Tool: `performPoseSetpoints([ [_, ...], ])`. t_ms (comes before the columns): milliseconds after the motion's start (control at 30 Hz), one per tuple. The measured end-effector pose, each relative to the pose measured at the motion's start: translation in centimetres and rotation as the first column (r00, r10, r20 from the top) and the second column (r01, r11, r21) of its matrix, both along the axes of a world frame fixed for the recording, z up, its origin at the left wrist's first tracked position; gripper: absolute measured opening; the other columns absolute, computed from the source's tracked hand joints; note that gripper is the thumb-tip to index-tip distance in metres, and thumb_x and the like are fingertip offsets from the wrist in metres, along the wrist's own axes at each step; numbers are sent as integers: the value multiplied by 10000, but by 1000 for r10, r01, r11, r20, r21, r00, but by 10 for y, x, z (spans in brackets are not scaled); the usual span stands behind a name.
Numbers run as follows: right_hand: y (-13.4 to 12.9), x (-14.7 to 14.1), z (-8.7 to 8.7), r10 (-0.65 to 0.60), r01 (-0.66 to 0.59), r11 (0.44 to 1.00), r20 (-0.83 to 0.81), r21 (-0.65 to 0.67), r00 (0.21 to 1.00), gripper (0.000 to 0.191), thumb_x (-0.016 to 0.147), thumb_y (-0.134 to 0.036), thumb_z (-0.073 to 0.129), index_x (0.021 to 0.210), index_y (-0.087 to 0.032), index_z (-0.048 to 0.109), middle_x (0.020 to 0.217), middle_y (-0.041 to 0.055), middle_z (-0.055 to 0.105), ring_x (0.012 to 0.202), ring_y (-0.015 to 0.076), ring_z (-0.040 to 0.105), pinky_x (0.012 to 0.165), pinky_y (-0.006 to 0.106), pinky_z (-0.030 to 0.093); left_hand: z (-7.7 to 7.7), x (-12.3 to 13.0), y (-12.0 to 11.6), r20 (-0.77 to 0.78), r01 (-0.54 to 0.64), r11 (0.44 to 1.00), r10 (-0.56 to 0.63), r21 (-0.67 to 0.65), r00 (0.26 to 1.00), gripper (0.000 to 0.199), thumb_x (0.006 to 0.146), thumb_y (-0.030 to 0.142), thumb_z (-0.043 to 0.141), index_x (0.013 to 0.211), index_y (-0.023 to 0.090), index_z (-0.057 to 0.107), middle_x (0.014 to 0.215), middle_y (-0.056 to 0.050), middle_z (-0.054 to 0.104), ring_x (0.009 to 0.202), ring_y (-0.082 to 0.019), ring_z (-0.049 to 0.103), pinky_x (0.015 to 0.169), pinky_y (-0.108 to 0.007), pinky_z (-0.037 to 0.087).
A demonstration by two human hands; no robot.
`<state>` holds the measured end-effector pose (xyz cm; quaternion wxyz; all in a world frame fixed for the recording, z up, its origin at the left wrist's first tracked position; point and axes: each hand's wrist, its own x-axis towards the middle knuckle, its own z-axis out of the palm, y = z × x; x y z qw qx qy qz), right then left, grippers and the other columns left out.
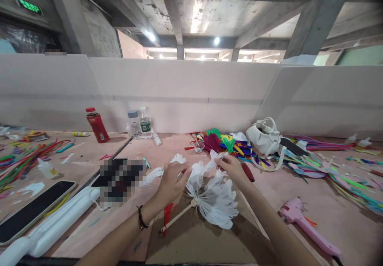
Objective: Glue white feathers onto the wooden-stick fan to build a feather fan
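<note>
A round fan of white feathers (220, 204) lies on a brown cardboard sheet (206, 244). Its pale wooden handle (179, 217) points to the lower left, with a red tassel (168, 214) beside it. At the fan's upper left edge is my left hand (172, 180), thumb and forefinger drawn together against the feathers; their tips are partly hidden. My right hand (231, 169) pinches a white feather (213, 162) above the top of the fan. More loose white feathers (154, 175) lie beyond my left hand.
On the right lies a pink glue gun (308, 228). Colourful feathers (227, 142) and a white handbag (265, 136) sit at the back. Bottles (145, 126), a red drink bottle (97, 126), a phone (36, 210) and a white stick-shaped device (64, 222) are left. A white partition (179, 94) stands behind.
</note>
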<state>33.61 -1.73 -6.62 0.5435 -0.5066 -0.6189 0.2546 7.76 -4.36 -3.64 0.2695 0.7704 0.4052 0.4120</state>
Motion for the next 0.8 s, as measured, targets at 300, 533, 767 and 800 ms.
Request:
performPoseSetpoints([
  [300, -40, -46, -4, 122, -288, 878, 402, 383, 907, 190, 868, -192, 641, 972, -261, 784, 933, 71, 801, 854, 234, 726, 779, 340, 535, -30, 16, 0, 457, 220, 815, 61, -535, 887, 531, 860, 666, 609, 965, 152, 695, 904, -108, 767, 773, -234, 706, 686, -321, 523],
  [533, -57, -75, -18, 246, -481, 810, 552, 334, 797, 173, 759, -144, 579, 850, -218, 707, 750, 46, 701, 704, 204, 614, 663, 317, 403, -37, 14, 3, 493, 228, 836, 58, -499, 868, 368, 792, 521, 750, 790, 158, 690, 779, -47, 702, 716, -181, 623, 675, -266, 469],
  [767, -35, -62, -18, 137, -139, 984, 24, 107, 990, 73, 891, -284, 581, 903, -213, 595, 818, 15, 598, 705, 172, 538, 610, 273, 406, -34, 20, -5, 416, 256, 854, -51, -453, 908, 304, 814, 421, 694, 644, 171, 659, 653, -24, 619, 675, -166, 551, 671, -266, 412],
  [800, -32, -59, -18, 158, -158, 985, 4, 70, 987, 93, 887, -300, 597, 903, -209, 608, 831, 21, 610, 731, 177, 559, 624, 274, 425, -35, 20, -6, 407, 259, 853, -61, -453, 912, 301, 810, 410, 691, 630, 171, 651, 643, -24, 613, 668, -165, 546, 666, -269, 407],
])
